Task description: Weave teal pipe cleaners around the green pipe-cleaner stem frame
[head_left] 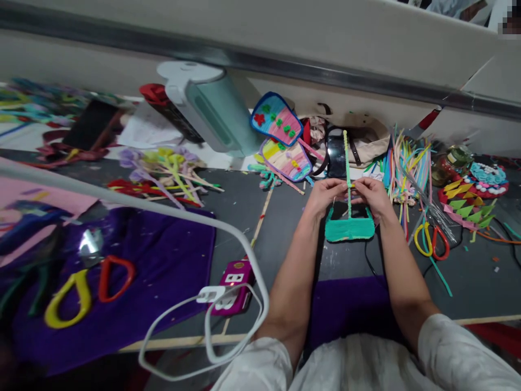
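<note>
My left hand (325, 194) and my right hand (373, 196) meet over the dark table, fingertips pinched together at an upright light-green pipe-cleaner stem (347, 157). A small yellow bit (351, 185) shows between the fingertips; whether it is wrapped round the stem I cannot tell. Below the hands is a teal panel (350, 230) of pipe cleaners laid side by side, with the stem's lower end reaching its top edge. Teal ends rise from both upper corners of the panel, near my palms. My other fingers are curled and partly hidden.
Loose pipe cleaners (409, 165) and scissors (432, 241) lie to the right, beside a glass jar (453, 163). Behind are a beige bag (368, 136) and a pale green kettle (215, 108). A white cable (183, 209) crosses the left, near a magenta power strip (234, 288).
</note>
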Demonstrator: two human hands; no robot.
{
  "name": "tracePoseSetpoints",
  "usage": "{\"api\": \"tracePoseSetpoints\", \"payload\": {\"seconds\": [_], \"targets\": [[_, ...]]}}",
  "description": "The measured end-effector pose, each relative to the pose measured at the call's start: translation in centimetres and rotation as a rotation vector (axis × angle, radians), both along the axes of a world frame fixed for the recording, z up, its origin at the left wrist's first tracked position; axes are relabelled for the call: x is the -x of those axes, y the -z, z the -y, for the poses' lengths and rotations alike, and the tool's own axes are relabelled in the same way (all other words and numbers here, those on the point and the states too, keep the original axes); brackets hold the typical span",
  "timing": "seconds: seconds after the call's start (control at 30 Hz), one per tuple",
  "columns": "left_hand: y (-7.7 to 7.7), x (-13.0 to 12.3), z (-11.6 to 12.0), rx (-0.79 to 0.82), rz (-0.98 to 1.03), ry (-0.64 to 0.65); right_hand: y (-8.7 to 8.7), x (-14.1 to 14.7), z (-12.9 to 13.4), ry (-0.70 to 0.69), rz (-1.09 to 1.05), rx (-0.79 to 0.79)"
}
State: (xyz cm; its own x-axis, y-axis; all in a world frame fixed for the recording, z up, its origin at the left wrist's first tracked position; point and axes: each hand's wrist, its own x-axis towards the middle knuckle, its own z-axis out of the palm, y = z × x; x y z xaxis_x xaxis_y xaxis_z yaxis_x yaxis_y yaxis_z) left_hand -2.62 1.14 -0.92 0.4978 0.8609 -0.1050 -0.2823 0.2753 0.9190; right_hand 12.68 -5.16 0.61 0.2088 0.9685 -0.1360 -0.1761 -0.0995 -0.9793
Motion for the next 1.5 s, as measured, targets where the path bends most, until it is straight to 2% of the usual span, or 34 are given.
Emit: {"api": "tracePoseSetpoints", "payload": {"seconds": [0.17, 0.3, 0.47, 0.6, 0.73, 0.83, 1.03, 1.13, 1.27, 1.4, 1.5], "targets": [[0.4, 0.2, -0.3, 0.046, -0.023, -0.01, 0.2, -0.2, -0.2, 0.011, 0.009, -0.004], [0.9, 1.0, -1.2, 0.113, -0.022, -0.1, 0.1, -2.1, 0.3, 0.045, 0.061, 0.042], [1.3, 2.2, -2.1, 0.16, 0.018, -0.203, 0.3, -4.0, 1.2, -0.067, 0.218, 0.107], [1.6, 2.4, -2.1, 0.178, 0.014, -0.195, 1.3, -3.8, 1.0, -0.137, 0.268, 0.128], [2.2, 2.5, -2.1, 0.188, -0.002, -0.186, 2.1, -3.3, 0.5, -0.118, 0.283, 0.139], [2.6, 2.4, -2.1, 0.222, 0.062, -0.151, 2.1, -3.3, 0.6, -0.078, 0.25, 0.159], [2.6, 1.8, -0.8, 0.303, 0.358, 0.129, 1.3, -3.2, 0.8, 0.098, 0.08, 0.152], [2.4, 1.2, 0.3, 0.272, 0.456, 0.194, 1.2, -2.9, 0.6, 0.207, 0.044, 0.087], [2.3, 0.9, 0.9, 0.262, 0.457, 0.201, 0.9, -3.7, 0.6, 0.292, 0.123, -0.004], [2.1, 1.1, 0.4, 0.26, 0.483, 0.113, 0.6, -6.8, 1.6, 0.586, 0.384, -0.088], [2.0, 1.0, 0.0, 0.27, 0.516, 0.028, 0.4, -9.2, 2.8, 0.743, 0.677, -0.072]]}}
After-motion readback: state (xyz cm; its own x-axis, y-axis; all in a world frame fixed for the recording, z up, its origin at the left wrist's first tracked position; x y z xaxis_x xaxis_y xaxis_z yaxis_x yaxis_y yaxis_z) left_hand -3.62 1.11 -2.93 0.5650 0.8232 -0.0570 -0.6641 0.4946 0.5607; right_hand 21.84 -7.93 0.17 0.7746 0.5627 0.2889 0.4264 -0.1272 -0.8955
